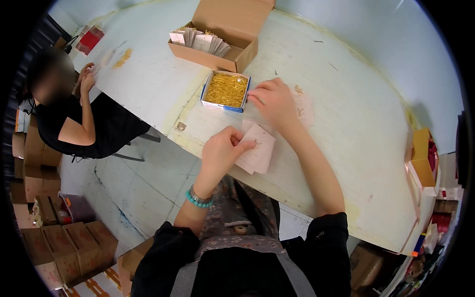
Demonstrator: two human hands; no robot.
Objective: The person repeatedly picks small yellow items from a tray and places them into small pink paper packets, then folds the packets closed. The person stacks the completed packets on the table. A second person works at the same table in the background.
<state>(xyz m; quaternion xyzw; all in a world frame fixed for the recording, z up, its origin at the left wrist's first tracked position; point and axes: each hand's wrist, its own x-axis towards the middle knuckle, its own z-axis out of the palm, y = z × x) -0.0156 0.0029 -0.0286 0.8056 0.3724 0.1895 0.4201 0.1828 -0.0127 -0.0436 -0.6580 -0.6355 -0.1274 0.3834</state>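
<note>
From where I stand, the two hands are well apart over a pale, scuffed table (356, 143) with a curved edge. The left hand (220, 151) is pinched on some thin, pale pink cards (261, 148), thumb flat on top and fingers curled in at the side. The cards are flat, smooth-looking and square-cornered, fanned a little out of line, with a fine gold mark near the thumb; they sit over the near edge of the table.

The right hand (272, 101) is beside the right wall of a small open box (222, 107), its fingers bent and close together; I cannot tell whether anything is between the tips. That box is shallow, white and blue, and filled with a tangled heap of thin, shiny gold wire bits (225, 90). Just beyond it stands a plain brown carton (246, 60), lid folded up, with stiff upright packets (202, 42) packed in a row.

By the right forearm lies a pale sheet (306, 110), with a few gold scraps (299, 90) near its top. Round beads, turquoise and glossy, make up a bracelet (198, 200) on the left wrist. Off to the left, a co-worker (74, 126) in black sits near a loose gold pile (122, 58).
</note>
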